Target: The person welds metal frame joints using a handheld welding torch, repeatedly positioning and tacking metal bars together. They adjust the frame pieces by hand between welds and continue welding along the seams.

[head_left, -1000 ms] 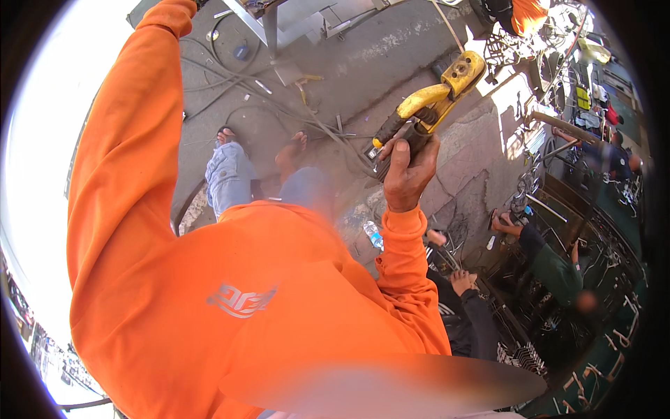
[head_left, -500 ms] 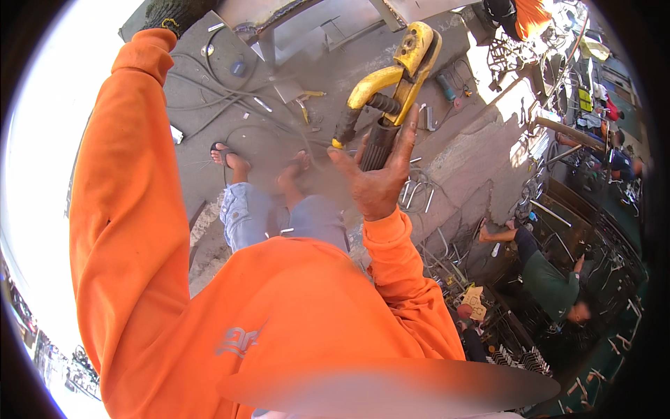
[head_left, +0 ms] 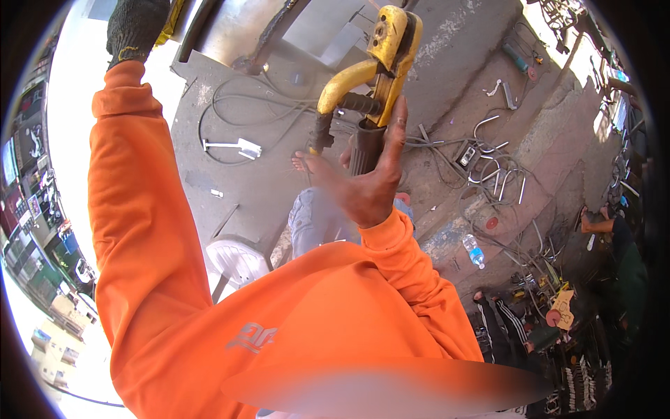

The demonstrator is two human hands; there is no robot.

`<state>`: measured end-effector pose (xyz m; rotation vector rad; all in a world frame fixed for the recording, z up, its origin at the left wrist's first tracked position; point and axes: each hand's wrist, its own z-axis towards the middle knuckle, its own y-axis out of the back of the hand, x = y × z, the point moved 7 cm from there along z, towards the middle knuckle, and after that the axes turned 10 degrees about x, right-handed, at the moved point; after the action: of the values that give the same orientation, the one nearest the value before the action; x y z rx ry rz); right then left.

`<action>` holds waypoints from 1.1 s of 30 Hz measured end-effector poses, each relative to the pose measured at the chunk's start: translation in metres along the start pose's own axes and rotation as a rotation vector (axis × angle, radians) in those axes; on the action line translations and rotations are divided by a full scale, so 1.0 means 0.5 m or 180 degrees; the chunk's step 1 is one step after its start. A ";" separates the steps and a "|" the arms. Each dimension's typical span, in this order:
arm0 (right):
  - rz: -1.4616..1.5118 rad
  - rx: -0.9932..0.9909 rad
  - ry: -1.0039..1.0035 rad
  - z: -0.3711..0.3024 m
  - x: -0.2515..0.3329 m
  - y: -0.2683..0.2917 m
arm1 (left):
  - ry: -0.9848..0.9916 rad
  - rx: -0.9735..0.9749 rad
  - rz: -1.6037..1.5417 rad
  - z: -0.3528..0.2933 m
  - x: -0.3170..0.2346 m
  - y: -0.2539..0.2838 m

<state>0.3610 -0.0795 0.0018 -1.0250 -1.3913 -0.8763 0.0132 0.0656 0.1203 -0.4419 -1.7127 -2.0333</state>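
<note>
Two hands: right (head_left: 373, 185) wrapped round yellow tool (head_left: 384, 91); gloved left (head_left: 138, 29) more visible than before, grip unclear.

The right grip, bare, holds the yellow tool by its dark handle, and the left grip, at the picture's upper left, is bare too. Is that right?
Not quite: the left grip is not bare; the head view shows it in a dark glove. The right grip, bare, does hold the yellow tool by its dark handle.
</note>
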 end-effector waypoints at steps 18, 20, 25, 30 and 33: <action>-0.0529 -0.0570 0.0448 -0.026 0.030 -0.131 | -0.0968 -0.0183 -0.0918 0.051 0.005 -0.129; -0.0721 -0.0633 0.0534 -0.025 0.031 -0.143 | -0.0952 -0.0132 -0.0846 0.046 -0.010 -0.116; -0.0670 -0.0667 0.0344 -0.015 0.008 -0.153 | -0.0920 -0.0046 -0.0644 0.057 -0.046 -0.076; -0.0841 -0.0804 0.0551 -0.012 0.005 -0.156 | -0.0917 0.0053 -0.0377 0.032 -0.071 -0.041; -0.0740 -0.0770 0.0351 -0.011 -0.007 -0.160 | -0.0900 0.0136 -0.0256 0.023 -0.085 -0.033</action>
<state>0.2878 -0.1122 0.0029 -0.9904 -1.3505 -1.2790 0.0403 0.0845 0.0866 -0.6844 -1.9627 -2.0648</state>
